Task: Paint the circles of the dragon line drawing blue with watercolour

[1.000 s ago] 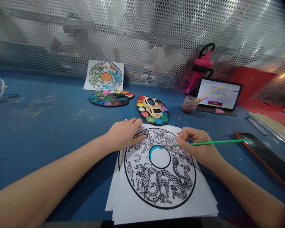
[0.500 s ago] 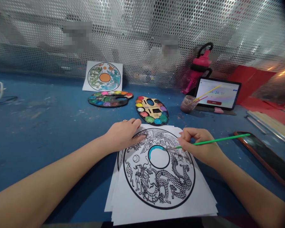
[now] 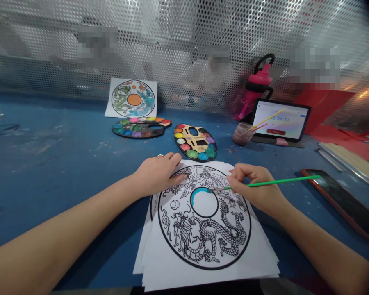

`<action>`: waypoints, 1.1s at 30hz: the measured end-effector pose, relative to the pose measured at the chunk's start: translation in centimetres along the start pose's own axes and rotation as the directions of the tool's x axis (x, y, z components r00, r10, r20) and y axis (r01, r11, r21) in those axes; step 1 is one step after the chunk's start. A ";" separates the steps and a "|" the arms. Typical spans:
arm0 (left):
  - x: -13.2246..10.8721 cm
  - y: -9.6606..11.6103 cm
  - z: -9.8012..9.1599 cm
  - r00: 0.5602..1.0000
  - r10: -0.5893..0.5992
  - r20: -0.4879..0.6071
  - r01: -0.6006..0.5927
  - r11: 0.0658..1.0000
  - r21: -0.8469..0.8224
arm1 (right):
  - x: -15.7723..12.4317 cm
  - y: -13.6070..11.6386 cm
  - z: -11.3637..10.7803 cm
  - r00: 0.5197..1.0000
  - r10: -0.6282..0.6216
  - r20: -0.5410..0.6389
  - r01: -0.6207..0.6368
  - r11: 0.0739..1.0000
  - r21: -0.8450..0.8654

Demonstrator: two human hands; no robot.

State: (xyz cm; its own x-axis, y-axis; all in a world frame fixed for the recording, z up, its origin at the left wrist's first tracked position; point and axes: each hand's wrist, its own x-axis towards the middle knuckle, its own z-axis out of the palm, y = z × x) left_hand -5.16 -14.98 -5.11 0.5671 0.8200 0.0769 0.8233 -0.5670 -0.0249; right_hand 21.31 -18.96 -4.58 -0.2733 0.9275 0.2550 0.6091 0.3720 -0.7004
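A stack of printed sheets lies in front of me; the top drawing (image 3: 203, 250) shows a dragon and a bird in a ring. Blue paint (image 3: 199, 191) covers the upper left edge of its small central circle. My right hand (image 3: 255, 184) pinches a green paintbrush (image 3: 283, 180), whose tip rests at the right end of the blue band. Pressed on the sheet's upper left edge is my left hand (image 3: 160, 174), its fingers stretched out and partly on the table, holding nothing.
Beyond the sheets sit a tan paint palette (image 3: 199, 143) and a dark palette (image 3: 141, 129). A coloured print (image 3: 133, 98) leans at the back. To the right are a brush jar (image 3: 242, 135), tablet (image 3: 279, 119), pink bottle (image 3: 255, 88) and phone (image 3: 344, 203).
The brush tip has shifted slightly left along the blue band, with my right hand following. My left hand stays put on the sheet. The whole view drifts a little left.
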 end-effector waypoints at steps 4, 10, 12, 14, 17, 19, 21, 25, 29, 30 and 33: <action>0.0 -0.1 0.0 1.000 -0.001 0.004 0.001 1.000 0.000 | 0.0 0.0 -0.4 1.000 0.001 0.007 -0.001 0.999 -0.044; 0.0 0.0 -0.1 1.000 -0.008 0.018 0.008 1.000 -0.005 | -0.1 0.1 -0.7 1.000 0.000 0.013 0.000 0.999 -0.047; 0.0 0.0 0.0 1.000 -0.005 0.013 0.005 1.000 -0.007 | -0.1 0.0 -0.8 1.000 0.010 0.002 -0.010 1.000 -0.021; 0.1 0.0 0.0 1.000 -0.002 0.012 0.003 1.000 -0.010 | 0.0 0.0 -0.8 1.000 0.014 -0.008 -0.014 1.000 0.012; 0.1 0.0 -0.1 1.000 -0.006 0.015 0.006 1.000 -0.015 | 0.0 -0.1 -0.7 1.000 -0.005 -0.019 0.005 1.000 0.025; 0.1 0.0 -0.1 1.000 -0.009 0.016 0.009 1.000 -0.018 | 0.0 -0.1 -0.6 1.000 -0.021 -0.013 0.021 1.000 0.001; 0.0 0.0 -0.1 1.000 -0.011 0.016 0.012 1.000 -0.020 | -0.1 -0.1 -0.6 1.000 -0.025 -0.003 0.025 0.999 -0.028; -0.1 -0.1 0.0 1.000 -0.009 0.017 0.010 1.000 -0.022 | -0.1 -0.1 -1.0 0.999 -0.004 0.051 0.006 0.999 -0.036; 0.1 -0.1 0.1 1.000 -0.011 0.015 0.011 1.000 -0.022 | -0.2 -0.3 -1.3 0.999 -0.006 0.053 0.007 1.000 -0.019; 0.1 -0.1 0.0 1.000 -0.010 0.016 0.011 1.000 -0.021 | -0.2 -0.3 -1.3 0.999 -0.011 0.037 0.012 1.000 -0.019; 0.0 0.0 -0.1 1.000 -0.009 0.019 0.009 1.000 -0.021 | -0.2 -0.4 -1.1 1.000 -0.025 0.009 0.025 0.999 -0.026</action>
State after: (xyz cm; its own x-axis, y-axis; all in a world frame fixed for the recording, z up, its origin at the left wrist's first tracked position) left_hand -5.14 -14.98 -5.03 0.5601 0.8264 0.0586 0.8279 -0.5609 -0.0034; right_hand 21.96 -19.23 -3.56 -0.2950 0.9177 0.2662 0.6213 0.3959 -0.6762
